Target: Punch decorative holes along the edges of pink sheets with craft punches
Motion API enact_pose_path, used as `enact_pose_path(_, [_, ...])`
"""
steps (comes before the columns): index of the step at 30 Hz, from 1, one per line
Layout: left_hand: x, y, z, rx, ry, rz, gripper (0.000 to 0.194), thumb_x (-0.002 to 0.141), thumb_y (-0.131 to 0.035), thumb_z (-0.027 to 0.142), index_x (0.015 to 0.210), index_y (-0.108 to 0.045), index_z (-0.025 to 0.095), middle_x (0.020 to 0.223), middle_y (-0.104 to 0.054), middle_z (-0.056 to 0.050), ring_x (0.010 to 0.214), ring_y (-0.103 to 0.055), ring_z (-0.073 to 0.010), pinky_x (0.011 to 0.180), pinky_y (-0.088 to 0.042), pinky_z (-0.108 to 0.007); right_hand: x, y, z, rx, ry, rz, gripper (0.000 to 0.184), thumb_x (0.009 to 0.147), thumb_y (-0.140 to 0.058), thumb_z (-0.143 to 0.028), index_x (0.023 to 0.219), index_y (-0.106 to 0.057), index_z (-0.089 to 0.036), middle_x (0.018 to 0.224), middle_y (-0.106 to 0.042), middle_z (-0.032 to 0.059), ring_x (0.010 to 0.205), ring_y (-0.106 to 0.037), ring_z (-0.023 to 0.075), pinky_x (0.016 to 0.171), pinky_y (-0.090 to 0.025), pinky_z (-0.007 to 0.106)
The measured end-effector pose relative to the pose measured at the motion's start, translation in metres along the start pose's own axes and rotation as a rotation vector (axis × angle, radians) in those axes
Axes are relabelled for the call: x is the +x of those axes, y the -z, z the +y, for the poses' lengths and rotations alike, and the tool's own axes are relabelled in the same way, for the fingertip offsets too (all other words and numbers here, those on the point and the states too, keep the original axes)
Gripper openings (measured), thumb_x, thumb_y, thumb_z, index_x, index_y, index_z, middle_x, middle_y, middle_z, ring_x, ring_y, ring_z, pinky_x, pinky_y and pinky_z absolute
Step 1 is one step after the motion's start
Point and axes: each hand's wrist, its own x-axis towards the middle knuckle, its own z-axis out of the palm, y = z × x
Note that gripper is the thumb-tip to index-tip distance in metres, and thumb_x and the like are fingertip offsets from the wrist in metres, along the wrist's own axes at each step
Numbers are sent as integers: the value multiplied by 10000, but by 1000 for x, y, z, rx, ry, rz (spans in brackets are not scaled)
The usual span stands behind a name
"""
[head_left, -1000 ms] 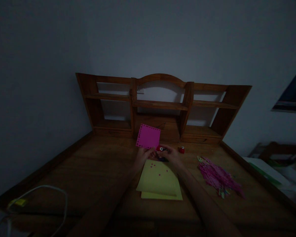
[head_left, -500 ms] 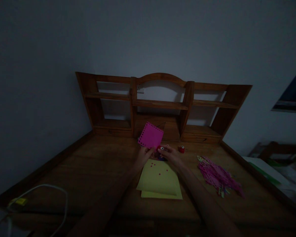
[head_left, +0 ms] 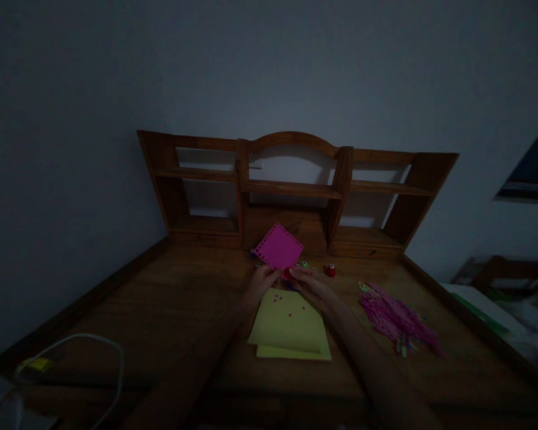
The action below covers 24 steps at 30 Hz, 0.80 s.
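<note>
My left hand (head_left: 260,285) is closed on the lower corner of a pink sheet of paper (head_left: 278,246), which has small holes punched along its edges. My right hand (head_left: 312,284) grips a small red paper punch (head_left: 288,274) at the bottom corner of that sheet. Both hands nearly meet above yellow paper (head_left: 289,331), where several tiny punched-out pink pieces (head_left: 276,297) lie. Fingers hide much of the punch, and the dim light blurs detail.
Another red punch (head_left: 330,270) stands to the right, with more small punches (head_left: 304,264) behind my right hand. A heap of pink strips (head_left: 394,316) lies on the desk's right side. A wooden shelf unit (head_left: 291,190) borders the back; a white cable (head_left: 94,338) curls at left.
The pink sheet has shifted slightly right and turned a little. The red punch has tilted in my right hand, so its white-and-black mark no longer shows.
</note>
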Motion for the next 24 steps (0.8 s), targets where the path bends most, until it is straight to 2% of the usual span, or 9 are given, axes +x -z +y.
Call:
enact_pose_path(4, [1,0,-1,3,5,-16,270,737,-692,410,727,-682,140,660,-664,-38,554,-567,-149,535,-427,-241,0,-1,0,-11,-7,1,257,643,-813,-349,834,-736,-196,899,-724,57,801,-659,182,639,-512,261])
enact_pose_path(9, [2,1,-3,12,18,-17,286,745,-690,419,718,-683,135,652,-663,-46,548,-572,-152,529,-427,-244,-1,-2,-1,44,-4,-23,223,677,-802,-309,854,-732,-194,931,-719,49,816,-661,167,714,-517,268])
enact_pose_path(15, [3,1,-2,28,11,-26,298,751,-682,432,742,-690,135,673,-674,-50,567,-589,-162,545,-430,-251,-3,-4,-4,61,-17,-29,244,656,-818,-328,846,-734,-200,957,-723,53,848,-669,183,761,-519,291])
enact_pose_path(24, [4,4,-5,67,-7,-43,317,780,-654,455,748,-676,140,668,-664,-41,567,-583,-163,544,-430,-254,-1,1,0,5,-9,-10,208,706,-793,-310,870,-737,-195,900,-712,31,756,-630,140,642,-469,225])
